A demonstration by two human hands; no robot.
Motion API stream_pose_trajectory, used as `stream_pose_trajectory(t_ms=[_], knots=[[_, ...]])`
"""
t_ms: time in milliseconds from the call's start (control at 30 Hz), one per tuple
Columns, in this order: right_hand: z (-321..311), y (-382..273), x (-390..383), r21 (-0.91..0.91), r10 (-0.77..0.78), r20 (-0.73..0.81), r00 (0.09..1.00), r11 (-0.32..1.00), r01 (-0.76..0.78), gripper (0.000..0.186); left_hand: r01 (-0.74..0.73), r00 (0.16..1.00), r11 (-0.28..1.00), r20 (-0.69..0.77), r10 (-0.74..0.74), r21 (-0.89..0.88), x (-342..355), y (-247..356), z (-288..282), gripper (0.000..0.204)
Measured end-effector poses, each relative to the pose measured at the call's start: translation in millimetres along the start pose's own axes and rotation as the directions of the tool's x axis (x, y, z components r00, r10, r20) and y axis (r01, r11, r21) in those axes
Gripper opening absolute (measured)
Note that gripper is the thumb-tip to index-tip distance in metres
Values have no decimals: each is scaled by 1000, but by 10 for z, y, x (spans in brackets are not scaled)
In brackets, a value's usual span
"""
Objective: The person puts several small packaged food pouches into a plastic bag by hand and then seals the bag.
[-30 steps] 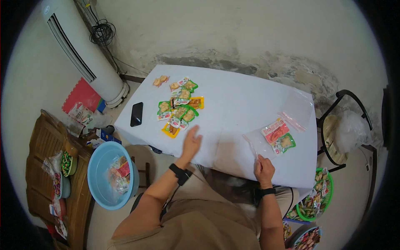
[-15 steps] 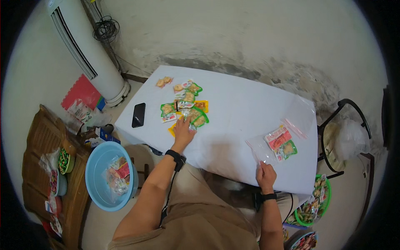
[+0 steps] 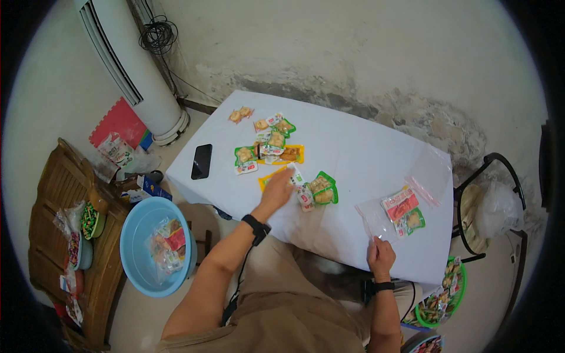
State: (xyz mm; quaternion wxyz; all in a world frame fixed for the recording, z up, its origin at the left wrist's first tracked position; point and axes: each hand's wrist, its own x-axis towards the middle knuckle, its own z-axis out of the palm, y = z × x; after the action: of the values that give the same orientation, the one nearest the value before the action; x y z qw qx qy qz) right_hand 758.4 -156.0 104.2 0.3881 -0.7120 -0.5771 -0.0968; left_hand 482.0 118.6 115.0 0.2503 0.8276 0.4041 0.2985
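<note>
Nearest us, at the front edge of the white-covered counter point(image 3: 353, 156), our right hand point(image 3: 381, 257) has its fingers pinched on the near edge of a clear bag point(image 3: 372, 220); we do well to hold that edge lightly but steadily, so the film neither creases nor slides. A red packet point(image 3: 401, 203) and a green-rimmed packet point(image 3: 415, 218) lie at the bag, apparently inside, though the film leaves us unsure. Toward the middle, our left hand point(image 3: 276, 192) bends over a yellow packet point(image 3: 266, 180); we cannot tell whether its fingers grasp anything or merely touch. A pinch by one sealed corner, we judge, frees a single packet without dragging its neighbours, such as the green-edged pair point(image 3: 323, 187) just to the right. Beyond, in the overlapping cluster point(image 3: 275, 140), we should peel from the top. The black phone point(image 3: 201, 162) sits left of it, and a biscuit packet point(image 3: 241, 114) lies farthest.
</note>
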Motion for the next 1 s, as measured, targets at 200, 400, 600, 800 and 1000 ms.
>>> stream_pose_trajectory(t_ms=[200,400,600,800,1000], knots=[[0,-9,-10,-2,-12,1,1000,1000,12,15,313,939,881,-254,-231,354,564,-282,-380,64],[16,-46,17,-6,-15,-7,1000,1000,15,15,129,988,852,6,-154,508,689,-540,-315,57],[7,0,-3,-47,-32,-15,999,998,32,15,-113,987,947,142,73,301,438,-247,-14,36],[-24,8,-15,-3,-9,-61,998,1000,9,11,107,979,971,-192,-65,215,634,-122,-101,36],[38,-49,61,-4,-17,-15,1000,1000,16,12,254,967,866,-139,-215,430,745,-693,-421,50]])
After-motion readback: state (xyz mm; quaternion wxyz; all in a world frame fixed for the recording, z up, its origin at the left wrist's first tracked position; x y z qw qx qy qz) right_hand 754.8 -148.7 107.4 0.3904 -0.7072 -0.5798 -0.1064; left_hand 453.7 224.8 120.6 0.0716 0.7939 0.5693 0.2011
